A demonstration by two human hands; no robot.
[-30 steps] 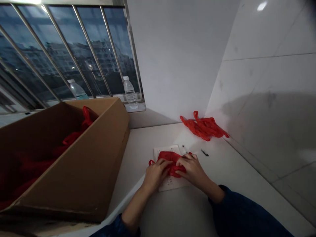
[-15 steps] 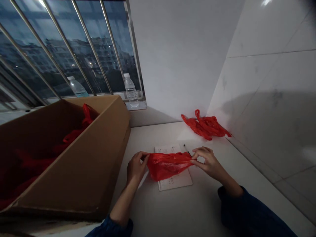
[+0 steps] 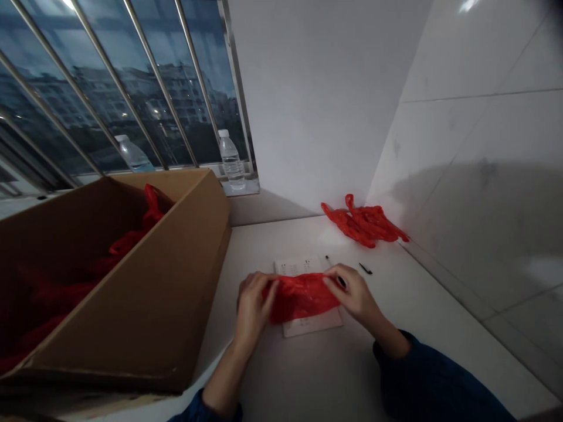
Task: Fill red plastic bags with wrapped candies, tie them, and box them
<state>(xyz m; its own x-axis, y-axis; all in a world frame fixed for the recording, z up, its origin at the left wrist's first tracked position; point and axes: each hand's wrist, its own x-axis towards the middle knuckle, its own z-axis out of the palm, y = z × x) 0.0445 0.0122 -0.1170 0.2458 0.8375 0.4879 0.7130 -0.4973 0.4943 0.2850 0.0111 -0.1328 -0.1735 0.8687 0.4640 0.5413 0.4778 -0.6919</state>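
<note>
The hands have drawn closer since half a second ago, so the red plastic bag (image 3: 301, 298) now sags where it was stretched taut. The left hand (image 3: 251, 306) pinches one end and the right hand (image 3: 355, 293) the other, over the paper sheet (image 3: 308, 323) at the middle of the tabletop (image 3: 308, 375). It looks mid-fold. Next, the ends need to meet evenly, with both pinches firm on the slippery film.

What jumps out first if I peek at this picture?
The thin red plastic bag stretched between the left hand and right hand, over a white printed sheet. Next, the big brown cardboard box on the left with more red bags inside, and a heap of red plastic bags by the tiled wall.
</note>
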